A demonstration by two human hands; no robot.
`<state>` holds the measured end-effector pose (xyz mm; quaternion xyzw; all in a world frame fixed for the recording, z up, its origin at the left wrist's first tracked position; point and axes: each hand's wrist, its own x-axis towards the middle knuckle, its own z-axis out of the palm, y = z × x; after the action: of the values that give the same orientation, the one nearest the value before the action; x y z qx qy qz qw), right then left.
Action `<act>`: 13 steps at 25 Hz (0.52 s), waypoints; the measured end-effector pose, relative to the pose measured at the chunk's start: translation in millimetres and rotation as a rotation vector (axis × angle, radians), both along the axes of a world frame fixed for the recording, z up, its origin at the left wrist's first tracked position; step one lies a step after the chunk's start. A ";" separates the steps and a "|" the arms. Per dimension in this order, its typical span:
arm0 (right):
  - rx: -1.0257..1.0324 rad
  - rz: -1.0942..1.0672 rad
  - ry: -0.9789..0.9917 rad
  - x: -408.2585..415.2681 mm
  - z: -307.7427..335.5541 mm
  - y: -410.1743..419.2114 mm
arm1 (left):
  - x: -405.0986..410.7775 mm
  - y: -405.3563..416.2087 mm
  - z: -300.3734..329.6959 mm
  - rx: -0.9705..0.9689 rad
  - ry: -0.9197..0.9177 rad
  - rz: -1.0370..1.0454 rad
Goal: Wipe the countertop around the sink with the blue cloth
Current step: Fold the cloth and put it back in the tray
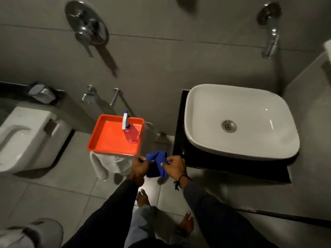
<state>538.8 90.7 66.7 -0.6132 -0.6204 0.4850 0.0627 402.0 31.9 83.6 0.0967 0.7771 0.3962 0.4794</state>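
The blue cloth [157, 162] hangs bunched between both hands, in front of the left corner of the black countertop [180, 133]. My left hand [139, 167] pinches its left edge and my right hand [174, 167] grips its right side. A white basin [250, 104] with a metal drain [229, 126] sits on the black countertop to the right of the hands. Neither the cloth nor either hand touches the countertop.
An orange tray [107, 138] holding a pink spray bottle [129, 131] rests on a white stool left of the counter. A white toilet [26, 136] stands at far left. A wall tap [271, 43] hangs above the basin. My bare feet stand on grey floor tiles below.
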 end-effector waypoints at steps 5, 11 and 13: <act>-0.099 0.019 0.173 -88.6 14.3 3.5 | -108.4 -22.6 11.3 0.020 -0.223 0.009; -0.456 -0.152 0.247 -221.2 -4.9 12.5 | -242.1 -19.5 -16.6 -0.015 -0.460 0.112; -0.413 -0.225 0.221 -259.4 -23.7 15.4 | -276.9 -9.2 -35.9 -0.038 -0.381 0.130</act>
<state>279.4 106.1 43.0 -0.6213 -0.4255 0.6556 0.0569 125.1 22.8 47.7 -0.0394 0.6844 0.4226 0.5929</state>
